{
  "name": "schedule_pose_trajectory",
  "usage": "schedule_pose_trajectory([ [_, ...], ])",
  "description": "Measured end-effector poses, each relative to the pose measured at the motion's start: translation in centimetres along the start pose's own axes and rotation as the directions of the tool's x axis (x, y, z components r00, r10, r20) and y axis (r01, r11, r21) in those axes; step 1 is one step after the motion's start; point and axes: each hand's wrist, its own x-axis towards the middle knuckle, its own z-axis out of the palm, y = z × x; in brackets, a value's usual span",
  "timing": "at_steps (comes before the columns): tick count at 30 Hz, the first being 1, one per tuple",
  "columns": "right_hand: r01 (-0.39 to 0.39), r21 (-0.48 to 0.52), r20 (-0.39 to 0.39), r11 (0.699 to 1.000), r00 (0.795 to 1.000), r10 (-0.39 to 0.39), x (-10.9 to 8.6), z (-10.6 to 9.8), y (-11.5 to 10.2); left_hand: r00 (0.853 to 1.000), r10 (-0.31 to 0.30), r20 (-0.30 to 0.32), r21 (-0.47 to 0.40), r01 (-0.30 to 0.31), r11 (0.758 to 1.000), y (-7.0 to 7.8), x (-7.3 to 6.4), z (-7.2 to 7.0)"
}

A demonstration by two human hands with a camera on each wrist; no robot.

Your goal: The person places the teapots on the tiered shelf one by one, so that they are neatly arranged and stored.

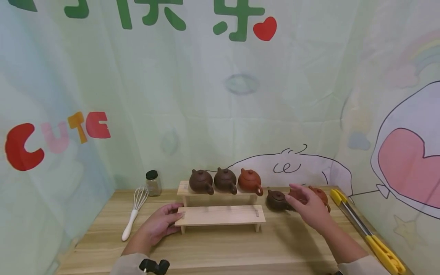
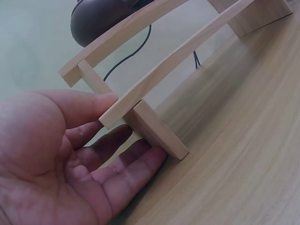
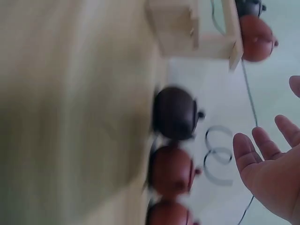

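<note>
My left hand [image 1: 161, 225] grips the left end of a two-step wooden stand [image 1: 220, 215]. In the left wrist view the thumb [image 2: 89, 108] lies on the board's end and the fingers reach under it, by the leg. Two dark brown teapots [image 1: 201, 181] and a reddish-brown teapot [image 1: 249, 180] sit in a row on the upper step; the lower step is bare. Over the tabletop to the right, my right hand [image 1: 311, 208] hovers with fingers extended, holding nothing. Beneath it stand a dark teapot [image 3: 176, 112] and two reddish teapots [image 3: 171, 171], partly hidden in the head view.
A white-handled whisk [image 1: 132, 217] lies at the left of the wooden table [image 1: 220, 252], near a black-lidded jar [image 1: 153, 184]. Yellow-handled tongs [image 1: 364, 229] lie along the right edge. A printed curtain [image 1: 206, 95] hangs behind and at the sides.
</note>
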Motion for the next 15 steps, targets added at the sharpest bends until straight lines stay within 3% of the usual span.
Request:
schedule_pose_trajectory([
  [6,-0.053,-0.090,-0.028,0.995,0.998,0.051,-1.2,-3.5,3.6,1.000,0.012,0.012,0.013,-0.012,1.000,-0.2,0.1,-0.1],
  [10,-0.125,-0.125,-0.021,0.984,0.992,0.123,-0.8,-5.5,5.9,1.000,0.010,0.006,0.016,-0.010,1.000,-0.2,0.2,-0.2],
  [15,-0.202,-0.107,0.004,0.974,0.979,0.203,0.1,-6.4,7.9,1.000,0.007,0.014,0.014,-0.007,1.000,-0.2,0.1,-0.1],
])
